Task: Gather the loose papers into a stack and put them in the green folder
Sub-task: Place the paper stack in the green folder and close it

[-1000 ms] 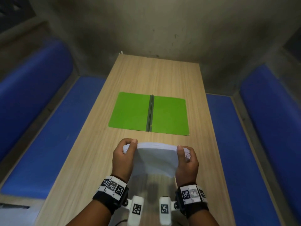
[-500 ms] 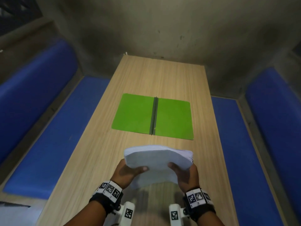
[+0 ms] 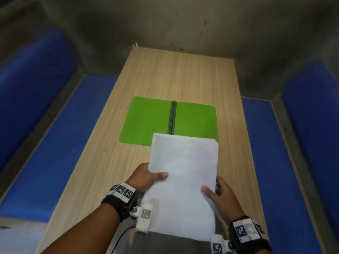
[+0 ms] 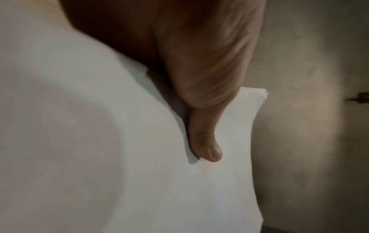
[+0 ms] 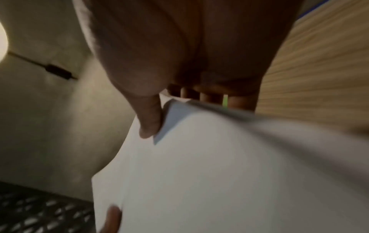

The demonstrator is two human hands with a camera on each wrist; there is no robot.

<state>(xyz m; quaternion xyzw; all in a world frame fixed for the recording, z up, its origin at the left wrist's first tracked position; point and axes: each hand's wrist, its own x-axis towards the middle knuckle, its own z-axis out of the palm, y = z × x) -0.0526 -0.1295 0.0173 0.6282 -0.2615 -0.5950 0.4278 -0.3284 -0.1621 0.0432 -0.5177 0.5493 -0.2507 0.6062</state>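
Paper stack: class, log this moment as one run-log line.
paper stack: held above table | left hand, right hand: pinching sides | green folder: open, empty

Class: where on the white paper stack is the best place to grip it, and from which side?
Grip the paper stack on its two long edges near the near end, left hand and right hand from opposite sides, thumbs on top: the sheets are limp.

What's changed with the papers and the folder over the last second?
The paper stack, which stood on its long edge on the table, has been lifted, laid flat and carried forward, so its far edge now overlaps the near edge of the green folder. The left hand and right hand shifted from the ends to the sides, thumbs on top. The folder stays open and flat in its place.
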